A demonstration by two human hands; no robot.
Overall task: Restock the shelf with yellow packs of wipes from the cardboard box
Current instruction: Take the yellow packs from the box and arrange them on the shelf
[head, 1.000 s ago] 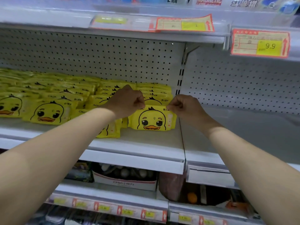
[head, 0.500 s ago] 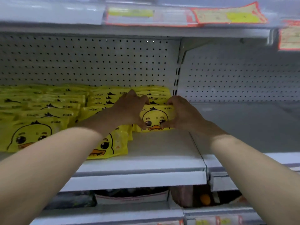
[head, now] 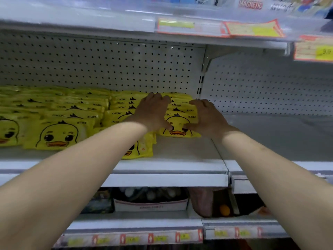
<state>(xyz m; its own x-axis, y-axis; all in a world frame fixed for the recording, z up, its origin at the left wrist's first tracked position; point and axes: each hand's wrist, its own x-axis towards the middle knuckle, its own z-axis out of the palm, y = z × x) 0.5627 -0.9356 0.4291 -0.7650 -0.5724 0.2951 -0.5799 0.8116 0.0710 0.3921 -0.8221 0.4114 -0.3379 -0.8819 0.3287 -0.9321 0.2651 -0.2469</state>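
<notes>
**Both hands on the right-end row of wipes**

Task thing: flat yellow soft-plastic packs of wipes (head: 180, 127) w/ a duck face, leaning back and overlapped in a front-to-back row. The row sits at the right end of the white metal shelf (head: 180, 154), just beside the slotted upright (head: 201, 83).

The left hand (head: 153, 112) lies over the row's left side and the right hand (head: 207, 118) over its right side. Fingers of both are spread apart & fairly straight across the pack tops. Both thumbs press on the front pack's face, one each side of the duck's eyes. No pack is lifted. Looks like squaring up or pushing the row back, not a grip.

Handling (my guess): packs are prob. light and squashy w/ slick film, so the row may slump or fan out if released one-sided. Best taken by the short ends or flat btwn the palms, several at once.

Around:
- More rows of same packs (head: 59, 134) stand to the left.
- One stray pack (head: 142, 150) lies fwd of the rest, partly under the left forearm. It's out of line & could get knocked off the edge.
- A perforated back panel (head: 108, 65) runs behind.
- A grey shelf bay (head: 270, 138) adjoins on the right.
- Orange price tags (head: 252, 29) sit on the shelf above, blurred.
- Below is a white carton (head: 151, 204), contents too dim to ID.
- Cardboard box isn't in view.
</notes>
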